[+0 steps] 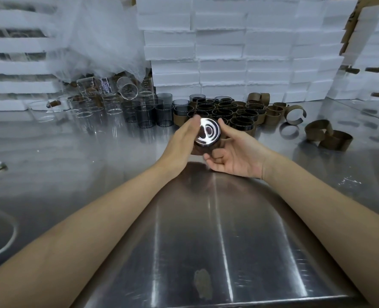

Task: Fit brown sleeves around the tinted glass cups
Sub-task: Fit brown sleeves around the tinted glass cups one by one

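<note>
A tinted glass cup (207, 132) is held tipped above the steel table (206, 218), its shiny round base facing me. My left hand (181, 141) lies along its left side with fingers extended. My right hand (233, 152) curls around its right and lower side. Whether a brown sleeve is on this cup is hidden by the hands. Behind them stand several tinted cups wrapped in brown sleeves (226, 113), with bare tinted cups (153, 114) to their left. Loose brown sleeves (326, 135) lie at the right.
Clear glass cups (90, 105) crowd the back left under crumpled plastic film (99, 41). White foam boxes (239, 47) are stacked along the back. A round dish rim (10, 236) shows at the left edge.
</note>
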`<control>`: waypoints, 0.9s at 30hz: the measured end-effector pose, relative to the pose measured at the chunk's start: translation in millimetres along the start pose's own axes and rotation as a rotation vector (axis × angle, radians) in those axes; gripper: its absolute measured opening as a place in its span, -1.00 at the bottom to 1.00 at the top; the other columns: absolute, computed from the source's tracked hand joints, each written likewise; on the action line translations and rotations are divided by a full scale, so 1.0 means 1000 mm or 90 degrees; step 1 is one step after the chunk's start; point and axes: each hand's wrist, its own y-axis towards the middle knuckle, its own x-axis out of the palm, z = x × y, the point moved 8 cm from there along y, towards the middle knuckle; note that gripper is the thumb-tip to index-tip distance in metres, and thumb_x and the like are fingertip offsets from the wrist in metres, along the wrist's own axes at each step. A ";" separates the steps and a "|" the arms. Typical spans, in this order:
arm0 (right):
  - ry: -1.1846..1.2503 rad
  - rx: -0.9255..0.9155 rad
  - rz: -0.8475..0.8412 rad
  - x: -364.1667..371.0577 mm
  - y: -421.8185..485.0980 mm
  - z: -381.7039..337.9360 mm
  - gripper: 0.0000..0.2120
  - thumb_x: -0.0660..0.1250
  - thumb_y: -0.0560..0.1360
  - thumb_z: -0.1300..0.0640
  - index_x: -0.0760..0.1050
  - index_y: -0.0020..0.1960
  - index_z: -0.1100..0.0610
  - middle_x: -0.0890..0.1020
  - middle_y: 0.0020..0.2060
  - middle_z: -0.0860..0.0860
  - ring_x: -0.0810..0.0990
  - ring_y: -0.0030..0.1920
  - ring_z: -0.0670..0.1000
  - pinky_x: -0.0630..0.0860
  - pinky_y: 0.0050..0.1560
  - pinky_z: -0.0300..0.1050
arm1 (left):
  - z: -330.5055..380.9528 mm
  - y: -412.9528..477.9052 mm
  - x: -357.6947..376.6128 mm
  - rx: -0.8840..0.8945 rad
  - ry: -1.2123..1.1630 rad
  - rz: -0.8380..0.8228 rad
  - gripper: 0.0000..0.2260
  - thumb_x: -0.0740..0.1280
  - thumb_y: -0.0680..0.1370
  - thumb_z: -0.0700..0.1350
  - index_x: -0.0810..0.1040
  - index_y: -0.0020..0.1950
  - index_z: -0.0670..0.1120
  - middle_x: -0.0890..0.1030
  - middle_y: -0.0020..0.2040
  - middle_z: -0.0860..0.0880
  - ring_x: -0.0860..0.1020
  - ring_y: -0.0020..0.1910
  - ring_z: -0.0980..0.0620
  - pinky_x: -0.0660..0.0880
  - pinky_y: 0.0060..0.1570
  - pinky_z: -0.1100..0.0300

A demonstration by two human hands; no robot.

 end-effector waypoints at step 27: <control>-0.488 -0.391 0.190 0.004 -0.013 -0.034 -0.52 0.52 0.36 0.33 0.36 0.08 -0.02 0.68 -0.09 0.12 0.65 -0.14 0.05 0.63 -0.08 0.13 | 0.008 -0.001 -0.018 0.054 0.033 0.120 -0.59 0.08 0.57 -0.51 0.47 0.33 -0.24 0.55 0.26 -0.22 0.56 0.19 -0.10 0.52 0.25 -0.01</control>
